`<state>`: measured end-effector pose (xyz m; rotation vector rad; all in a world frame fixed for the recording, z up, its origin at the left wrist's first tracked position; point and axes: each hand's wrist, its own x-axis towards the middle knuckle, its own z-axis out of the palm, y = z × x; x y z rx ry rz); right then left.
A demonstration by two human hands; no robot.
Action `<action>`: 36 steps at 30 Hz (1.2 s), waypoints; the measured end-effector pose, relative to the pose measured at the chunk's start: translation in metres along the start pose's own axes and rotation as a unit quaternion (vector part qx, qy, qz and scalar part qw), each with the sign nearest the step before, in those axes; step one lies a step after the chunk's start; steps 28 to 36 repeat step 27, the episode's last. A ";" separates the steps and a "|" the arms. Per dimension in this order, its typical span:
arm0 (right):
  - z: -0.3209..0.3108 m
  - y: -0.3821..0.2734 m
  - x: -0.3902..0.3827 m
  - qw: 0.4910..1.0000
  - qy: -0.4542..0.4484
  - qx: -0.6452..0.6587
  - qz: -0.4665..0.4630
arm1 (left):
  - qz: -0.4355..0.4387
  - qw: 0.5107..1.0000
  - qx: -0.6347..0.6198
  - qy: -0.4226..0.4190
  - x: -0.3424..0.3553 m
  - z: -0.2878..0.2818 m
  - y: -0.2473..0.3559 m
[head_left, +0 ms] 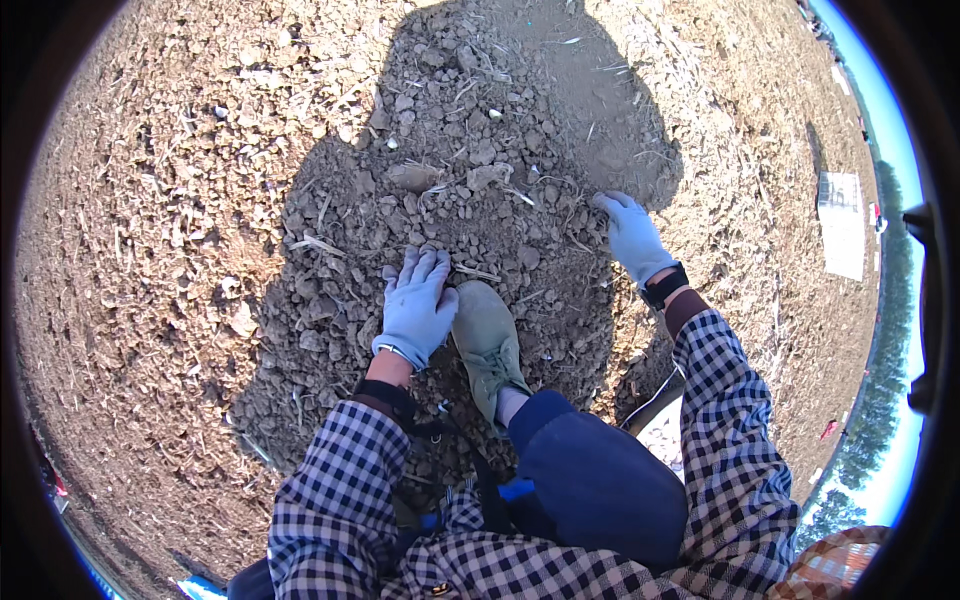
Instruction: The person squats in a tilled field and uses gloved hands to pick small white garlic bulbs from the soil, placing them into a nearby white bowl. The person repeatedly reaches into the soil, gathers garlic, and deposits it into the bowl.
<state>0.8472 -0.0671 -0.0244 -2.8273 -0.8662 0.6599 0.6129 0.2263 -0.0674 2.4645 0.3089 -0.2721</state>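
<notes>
My left hand [415,308], in a pale blue glove, lies palm down on loose, cloddy soil [425,215] with its fingers apart and nothing in them. It is just left of my green shoe [487,335]. Farther right, my right hand [637,238] wears a matching glove and reaches down to the soil beside a smoother patch. Its fingers are bent and drawn together, and whatever they may hold is hidden under them. Several small whitish pieces, one a pale piece [495,114], lie among the clods ahead of my hands.
Dry straw bits [320,245] and larger clods [415,178] are scattered around. My shadow falls over the ground in front. A dark strap [485,470] hangs by my bent leg [600,490]. A white sheet [841,225] lies off to the right, with trees [880,370] beyond.
</notes>
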 end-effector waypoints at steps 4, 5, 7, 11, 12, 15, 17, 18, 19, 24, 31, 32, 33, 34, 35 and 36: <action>0.010 -0.009 -0.007 0.993 -0.014 -0.061 0.102 | 0.002 1.000 -0.010 -0.007 0.002 -0.002 0.000; 0.016 -0.016 -0.012 0.991 -0.027 -0.062 0.116 | 0.005 1.000 -0.015 -0.012 0.003 -0.002 -0.001; 0.017 -0.023 -0.013 0.992 -0.001 -0.006 0.124 | 0.009 0.999 -0.025 -0.027 0.000 -0.003 -0.003; -0.017 -0.024 0.025 0.993 0.096 0.035 0.054 | 0.012 0.999 -0.020 -0.034 0.003 -0.008 -0.002; -0.019 -0.027 0.044 0.993 0.105 0.043 0.041 | 0.007 0.999 -0.026 -0.044 0.003 -0.009 -0.002; -0.020 -0.043 0.111 0.986 0.150 0.069 0.010 | 0.014 0.997 -0.031 -0.063 0.004 -0.013 -0.004; -0.019 -0.059 0.152 0.983 0.132 0.071 0.106 | 0.020 0.996 -0.046 -0.076 0.005 -0.017 -0.008; -0.015 -0.067 0.162 0.982 0.130 0.039 0.132 | 0.022 0.996 -0.062 -0.067 0.004 -0.018 -0.009; -0.011 -0.076 0.172 0.979 0.131 0.007 0.158 | 0.028 0.995 -0.074 -0.066 0.005 -0.020 -0.011; 0.005 -0.112 0.178 0.978 0.120 -0.099 0.140 | 0.045 0.991 -0.107 -0.062 0.007 -0.026 -0.018; 0.003 -0.115 0.179 0.984 0.079 -0.096 0.128 | 0.044 0.989 -0.115 -0.077 0.008 -0.024 -0.023; 0.003 -0.115 0.179 0.984 0.079 -0.096 0.128 | 0.044 0.989 -0.115 -0.077 0.008 -0.024 -0.023; 0.003 -0.115 0.179 0.984 0.079 -0.096 0.128 | 0.044 0.989 -0.115 -0.077 0.008 -0.024 -0.023; 0.003 -0.115 0.179 0.984 0.079 -0.096 0.128 | 0.044 0.989 -0.115 -0.077 0.008 -0.024 -0.023; 0.003 -0.115 0.179 0.984 0.079 -0.096 0.128 | 0.044 0.989 -0.115 -0.077 0.008 -0.024 -0.023; 0.003 -0.115 0.179 0.984 0.079 -0.096 0.128 | 0.044 0.989 -0.115 -0.077 0.008 -0.024 -0.023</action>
